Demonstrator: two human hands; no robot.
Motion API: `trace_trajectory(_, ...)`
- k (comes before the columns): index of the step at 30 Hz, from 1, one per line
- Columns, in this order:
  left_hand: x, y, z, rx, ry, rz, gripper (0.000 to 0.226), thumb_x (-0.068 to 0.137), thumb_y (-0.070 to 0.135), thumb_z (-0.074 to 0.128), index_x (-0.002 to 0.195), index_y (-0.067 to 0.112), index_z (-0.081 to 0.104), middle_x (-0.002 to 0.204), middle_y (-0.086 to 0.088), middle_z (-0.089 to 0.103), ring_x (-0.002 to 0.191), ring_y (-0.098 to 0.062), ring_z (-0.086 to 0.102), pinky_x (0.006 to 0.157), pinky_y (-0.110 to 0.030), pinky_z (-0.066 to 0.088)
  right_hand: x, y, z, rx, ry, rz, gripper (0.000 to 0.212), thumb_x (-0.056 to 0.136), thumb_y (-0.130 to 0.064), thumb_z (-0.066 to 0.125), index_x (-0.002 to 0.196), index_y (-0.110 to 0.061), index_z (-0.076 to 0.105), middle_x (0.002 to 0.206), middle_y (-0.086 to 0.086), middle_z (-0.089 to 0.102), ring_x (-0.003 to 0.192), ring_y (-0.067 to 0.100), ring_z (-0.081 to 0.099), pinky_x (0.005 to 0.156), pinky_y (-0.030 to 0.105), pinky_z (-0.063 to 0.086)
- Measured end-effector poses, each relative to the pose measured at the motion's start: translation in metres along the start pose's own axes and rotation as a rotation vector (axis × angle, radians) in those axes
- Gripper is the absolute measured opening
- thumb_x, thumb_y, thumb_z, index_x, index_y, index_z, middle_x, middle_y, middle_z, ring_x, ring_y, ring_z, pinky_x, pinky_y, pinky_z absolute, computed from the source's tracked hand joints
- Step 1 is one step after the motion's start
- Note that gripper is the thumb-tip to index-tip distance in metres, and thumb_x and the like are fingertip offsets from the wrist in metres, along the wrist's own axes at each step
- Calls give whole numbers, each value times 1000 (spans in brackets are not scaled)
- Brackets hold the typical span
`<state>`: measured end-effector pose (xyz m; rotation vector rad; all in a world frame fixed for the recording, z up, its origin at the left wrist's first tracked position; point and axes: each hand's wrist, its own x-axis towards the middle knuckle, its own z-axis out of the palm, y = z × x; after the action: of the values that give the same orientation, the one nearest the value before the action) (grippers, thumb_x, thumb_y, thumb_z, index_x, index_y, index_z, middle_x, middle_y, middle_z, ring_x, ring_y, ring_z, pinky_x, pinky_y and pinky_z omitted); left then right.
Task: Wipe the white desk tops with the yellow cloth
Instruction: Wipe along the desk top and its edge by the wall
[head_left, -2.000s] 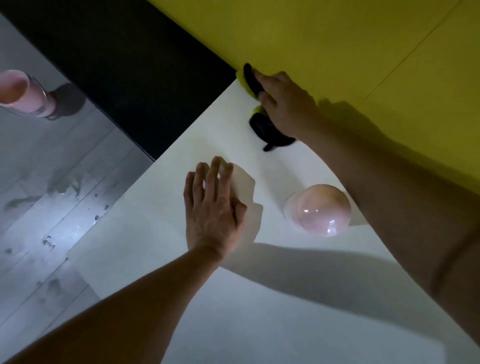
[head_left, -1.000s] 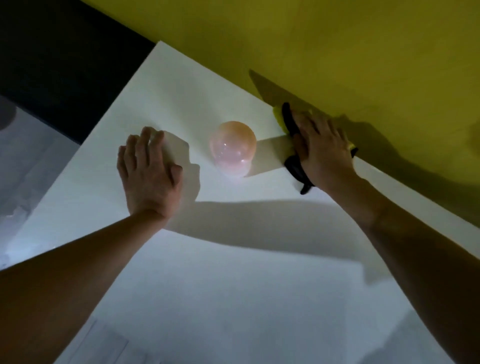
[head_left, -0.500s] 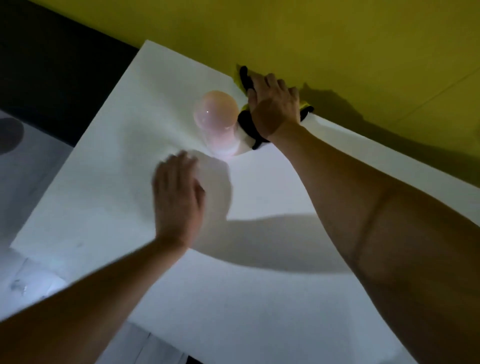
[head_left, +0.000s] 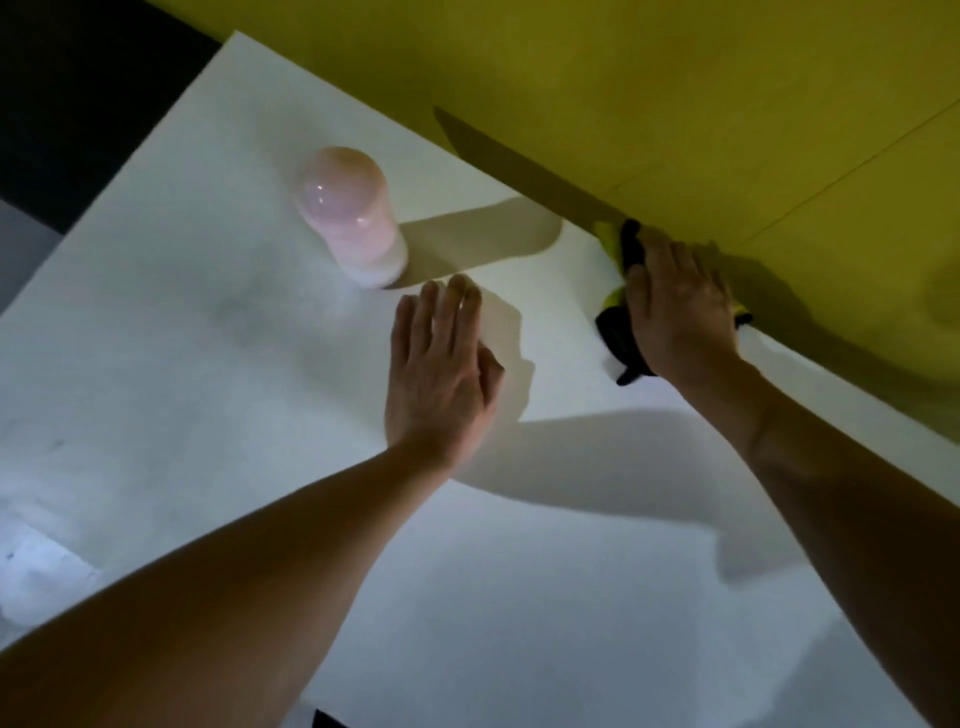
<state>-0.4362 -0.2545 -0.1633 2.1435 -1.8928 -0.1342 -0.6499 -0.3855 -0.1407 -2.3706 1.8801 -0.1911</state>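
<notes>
A white desk top (head_left: 208, 374) fills most of the view and runs up to a yellow wall. My right hand (head_left: 680, 306) presses flat on the yellow cloth (head_left: 613, 249), which has a black part (head_left: 618, 338), at the desk's back edge against the wall. Most of the cloth is hidden under the palm. My left hand (head_left: 441, 369) lies flat on the desk with fingers together and holds nothing, just right of a pink bottle.
A pink bottle with a rounded cap (head_left: 348, 213) stands upright on the desk, left of both hands. The yellow wall (head_left: 675, 104) borders the desk's far side. A dark floor (head_left: 78, 104) lies beyond the left edge. Long arm shadows cross the desk.
My right hand slid the cloth along the wall edge, away from the bottle to the right. My left hand shifted to the right of the bottle.
</notes>
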Motion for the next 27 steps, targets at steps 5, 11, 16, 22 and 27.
trace_trajectory(5,2,1,2,4,14,1,60,100,23,40,156,1,39,163,-18,38,153,-39,32,128,-53,20,26,-42,9,-43,-50,38,40,108,-30,31,135,-8,49,126,18,58,117,35,55,100,48,39)
trace_trajectory(11,5,0,3,15,46,-7,59,100,23,42,155,3,42,162,-18,41,152,-37,34,128,-51,21,98,-136,26,-23,-130,-88,33,106,-30,39,135,-16,47,131,8,55,124,29,52,102,45,40)
trace_trajectory(16,5,0,0,16,57,0,58,99,23,42,154,4,44,160,-17,43,150,-37,37,128,-49,21,66,-96,12,16,-142,-60,38,108,-33,32,138,-13,45,135,9,55,125,28,53,104,45,40)
trace_trajectory(22,5,3,0,31,29,-3,59,100,26,41,155,6,40,161,-17,42,151,-38,34,128,-49,20,-21,36,-18,33,-113,150,33,107,-30,30,120,-8,51,114,15,57,111,34,54,101,50,37)
trace_trajectory(27,6,2,3,46,47,-11,58,101,28,38,155,6,41,159,-18,43,150,-38,35,127,-51,21,-2,8,-8,-43,-116,216,38,108,-33,27,127,-10,51,125,14,58,119,33,53,105,49,36)
